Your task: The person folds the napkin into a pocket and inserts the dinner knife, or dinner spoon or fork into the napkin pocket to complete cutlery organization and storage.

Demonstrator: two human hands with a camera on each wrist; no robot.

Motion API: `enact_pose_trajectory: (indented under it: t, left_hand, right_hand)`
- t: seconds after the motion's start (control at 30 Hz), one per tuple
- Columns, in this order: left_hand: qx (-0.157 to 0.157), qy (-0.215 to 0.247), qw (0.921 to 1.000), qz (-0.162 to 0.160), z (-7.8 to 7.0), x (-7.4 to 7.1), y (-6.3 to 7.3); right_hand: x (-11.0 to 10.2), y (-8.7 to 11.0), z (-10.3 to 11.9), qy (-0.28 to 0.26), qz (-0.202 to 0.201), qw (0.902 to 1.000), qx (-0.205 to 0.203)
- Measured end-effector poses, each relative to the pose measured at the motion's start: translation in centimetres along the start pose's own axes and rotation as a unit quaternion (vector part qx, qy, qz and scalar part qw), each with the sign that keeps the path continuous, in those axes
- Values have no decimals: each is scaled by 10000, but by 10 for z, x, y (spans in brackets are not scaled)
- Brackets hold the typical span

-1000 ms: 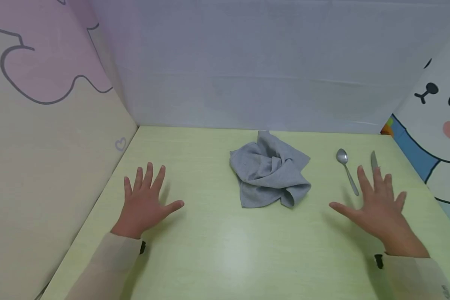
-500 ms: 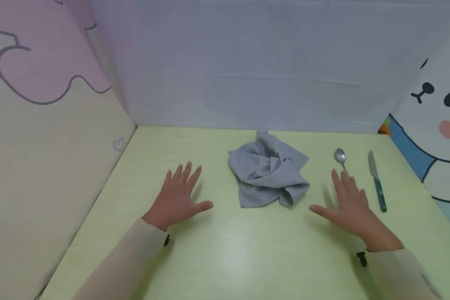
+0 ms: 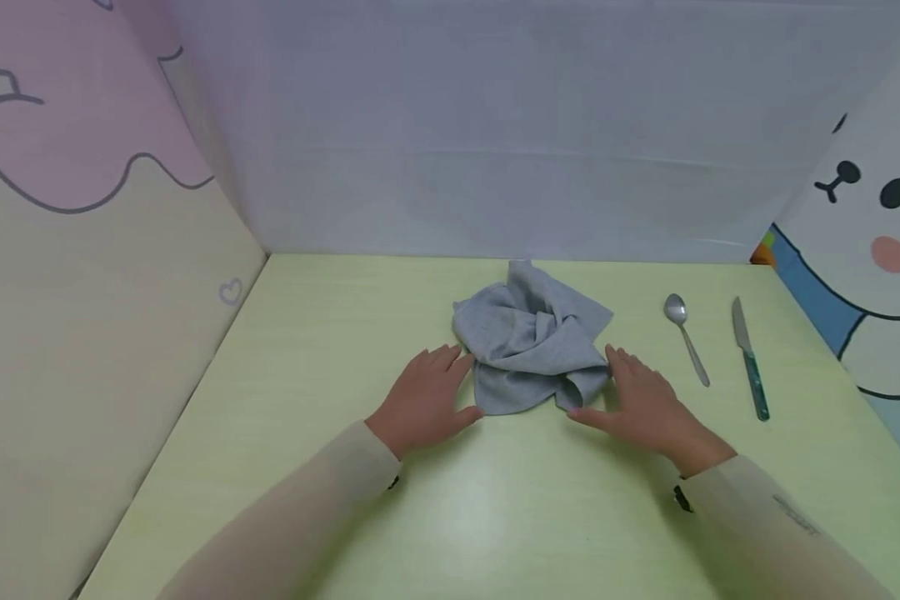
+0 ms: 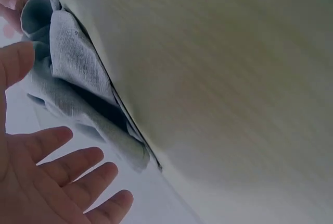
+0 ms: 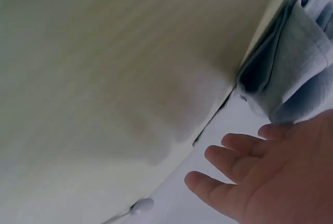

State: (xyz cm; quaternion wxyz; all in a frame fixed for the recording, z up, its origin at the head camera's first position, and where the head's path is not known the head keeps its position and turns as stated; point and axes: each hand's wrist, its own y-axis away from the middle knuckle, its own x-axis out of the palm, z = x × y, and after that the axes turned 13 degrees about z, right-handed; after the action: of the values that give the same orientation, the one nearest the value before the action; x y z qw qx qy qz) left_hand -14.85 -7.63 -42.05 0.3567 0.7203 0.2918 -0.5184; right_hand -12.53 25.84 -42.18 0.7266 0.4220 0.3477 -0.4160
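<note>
Cloth [image 3: 528,337] sits between fingers of left hand [image 3: 424,402] and right hand [image 3: 645,412], all relaxed, grasping nothing; likely approach step, gripping needs curling.

Cloth [image 3: 521,337] on table [image 3: 330,317]: left hand [image 3: 425,402] at its 8 o'clock, right hand [image 3: 645,408] at 4, spoon [image 3: 677,312] at 3, then knife [image 3: 750,362].

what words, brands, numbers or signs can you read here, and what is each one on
No legible text.
Right sleeve: dark marking, too small and blurred to read.
Left wall: drawn heart, no words.
Cloth, spoon, knife: no writing visible.
</note>
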Motion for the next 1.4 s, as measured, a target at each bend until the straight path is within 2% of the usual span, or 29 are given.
enact_pose_trajectory:
  t: [0.13,0.27,0.37,0.47,0.63,0.8,0.9,1.03,1.13,1.27,1.4]
  left_hand:
    - [87,-32,9988,-477,-7,2,-22]
    - [15,-43,9980,-631,-11,1,-39]
    - [-18,-16,9979,-645,-12,0,-48]
    - [-67,8,9988,-480,-13,1,-55]
    - [-103,-32,9994,-315,-18,1,-65]
    - [-336,-194,9992,-8,-21,-3,-69]
    - [-379,-411,9984,84,-20,-7,-69]
    - [-389,-542,9977,-121,-15,-11,-68]
    - [-465,-432,9976,-281,-8,-18,-66]
    - [-577,-93,9974,-429,2,-33,-62]
    - [-613,354,9946,-760,13,-49,-60]
  right_hand:
    - [-3,-7,5,-387,-99,9992,-46]
    - [-9,-9,9,-688,-42,9975,129]
    - [-10,-11,6,-767,85,9965,324]
    - [-8,-12,1,-764,235,9959,423]
    - [-10,-11,-3,-790,325,9956,373]
    - [-15,-14,-1,-887,337,9950,313]
    - [-17,-15,0,-784,196,9965,228]
    - [-21,-14,-2,-592,-57,9981,188]
    - [-29,-12,-4,-597,-169,9979,188]
    - [-43,-8,-3,-635,-306,9975,102]
    - [-62,-1,1,-594,-532,9968,10]
